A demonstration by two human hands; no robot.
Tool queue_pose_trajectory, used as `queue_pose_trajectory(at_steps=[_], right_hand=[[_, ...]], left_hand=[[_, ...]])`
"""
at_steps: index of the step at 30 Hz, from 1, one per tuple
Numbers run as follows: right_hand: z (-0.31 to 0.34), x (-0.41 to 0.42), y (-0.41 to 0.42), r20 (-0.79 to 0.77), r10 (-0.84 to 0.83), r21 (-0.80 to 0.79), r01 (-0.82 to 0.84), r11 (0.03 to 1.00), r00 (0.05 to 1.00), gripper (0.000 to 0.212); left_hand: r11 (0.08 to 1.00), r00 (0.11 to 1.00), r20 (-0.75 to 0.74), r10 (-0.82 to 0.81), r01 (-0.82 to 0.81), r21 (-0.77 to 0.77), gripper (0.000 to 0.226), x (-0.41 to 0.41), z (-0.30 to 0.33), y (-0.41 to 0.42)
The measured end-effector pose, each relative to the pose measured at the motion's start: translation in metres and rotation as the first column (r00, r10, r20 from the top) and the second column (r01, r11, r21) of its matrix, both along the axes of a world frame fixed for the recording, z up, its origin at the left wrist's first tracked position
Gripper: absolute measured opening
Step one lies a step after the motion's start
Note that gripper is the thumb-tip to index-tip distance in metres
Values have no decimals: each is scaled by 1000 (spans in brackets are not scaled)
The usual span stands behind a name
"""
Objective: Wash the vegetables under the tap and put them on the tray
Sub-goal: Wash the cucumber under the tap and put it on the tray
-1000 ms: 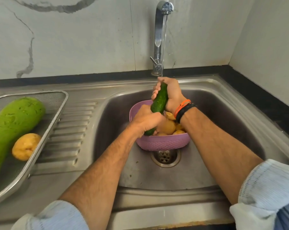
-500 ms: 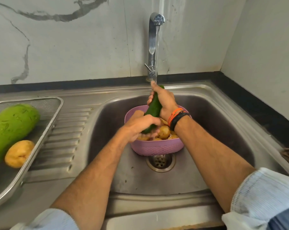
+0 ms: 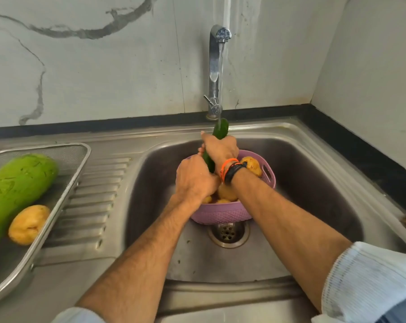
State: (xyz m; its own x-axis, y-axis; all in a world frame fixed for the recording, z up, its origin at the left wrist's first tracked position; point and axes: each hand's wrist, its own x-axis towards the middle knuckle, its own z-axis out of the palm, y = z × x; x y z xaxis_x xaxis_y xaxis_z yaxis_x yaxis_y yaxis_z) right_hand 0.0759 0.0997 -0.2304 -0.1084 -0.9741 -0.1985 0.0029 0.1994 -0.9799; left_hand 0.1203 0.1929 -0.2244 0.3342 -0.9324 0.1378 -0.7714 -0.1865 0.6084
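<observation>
Cucumber (image 3: 220, 129) under the running tap (image 3: 215, 66).
Left hand (image 3: 194, 179) and right hand (image 3: 219, 149) both grip it over the potato-filled basket (image 3: 220, 215); gourd (image 3: 15, 190) lies on the tray (image 3: 64, 190).

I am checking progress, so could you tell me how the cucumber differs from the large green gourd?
The cucumber is dark and slim; the gourd is pale and far bulkier. The cucumber is gripped by both hands under the running tap; the gourd lies on the tray. Both are elongated and green.

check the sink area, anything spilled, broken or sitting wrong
Nothing stands out. Both hands hold the cucumber under the running tap, over the purple basket; the gourd and a potato lie in the tray.
</observation>
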Motion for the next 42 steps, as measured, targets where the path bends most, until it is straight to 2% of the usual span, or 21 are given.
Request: queue_pose_trajectory(at_steps=[2,4,6,8,10,11,12,14,16,18,19,22,24,25,27,30,33,35,36,39,42], right_hand=[[6,-6,-1,277,51,78,-75,994,960,19],[5,-13,-3,511,125,115,-211,971,851,29],[1,-17,-6,623,157,95,-273,957,766,33],[1,-18,-5,656,160,86,-284,955,738,31],[2,-16,-3,545,131,100,-220,970,828,27],[1,-13,-3,433,86,113,-149,982,897,23],[-1,-10,-3,293,42,118,-80,990,955,17],[-1,-6,-4,81,-61,106,52,993,995,12],[0,-6,-7,31,-105,109,101,989,994,21],[5,-11,-7,201,-11,133,-16,991,980,14],[6,-14,-8,333,70,133,-121,984,940,23],[8,-25,-7,655,228,55,-346,936,720,38],[8,-27,-8,726,236,24,-366,930,646,39],[8,-26,-8,726,229,27,-359,933,649,38],[9,-22,-6,656,188,60,-298,953,731,35],[7,-12,-2,338,42,117,-86,989,940,16],[7,-2,-3,144,-109,105,94,990,984,14],[12,-6,-4,255,-67,122,37,992,965,8],[13,-11,-5,356,8,128,-57,990,934,19],[15,-29,-11,670,220,45,-334,941,709,38],[16,-35,-15,738,203,41,-343,938,643,39]], left_hand=[[997,996,-89,-19,26,78,12,3,1,-3],[983,931,-364,-16,81,164,5,8,-3,-10],[961,790,-612,25,151,233,17,10,-8,-13],[954,718,-695,34,185,237,25,11,-14,-17],[965,771,-635,43,132,226,18,9,-18,-20],[976,835,-550,31,94,197,7,8,-18,-20],[985,899,-439,12,66,162,14,6,-20,-20],[993,975,-221,-18,45,113,31,3,-21,-17],[998,991,-131,-33,39,47,29,2,-18,-15],[994,981,-185,-59,74,75,16,3,-13,-14],[989,951,-305,-54,93,115,6,5,-11,-14],[937,654,-757,16,254,239,26,10,-11,-16],[908,512,-859,24,349,233,30,13,-10,-16],[901,506,-862,24,363,239,30,14,-10,-16],[920,603,-797,47,285,270,25,11,-13,-17],[969,866,-496,59,69,236,4,6,-14,-14],[988,975,-221,16,18,151,23,6,-15,-10],[990,968,-250,-21,54,127,9,7,-11,-9],[986,944,-327,-30,82,147,9,8,-10,-11],[927,754,-656,14,236,291,27,14,-10,-11],[893,667,-743,41,309,327,29,13,-9,-13]])
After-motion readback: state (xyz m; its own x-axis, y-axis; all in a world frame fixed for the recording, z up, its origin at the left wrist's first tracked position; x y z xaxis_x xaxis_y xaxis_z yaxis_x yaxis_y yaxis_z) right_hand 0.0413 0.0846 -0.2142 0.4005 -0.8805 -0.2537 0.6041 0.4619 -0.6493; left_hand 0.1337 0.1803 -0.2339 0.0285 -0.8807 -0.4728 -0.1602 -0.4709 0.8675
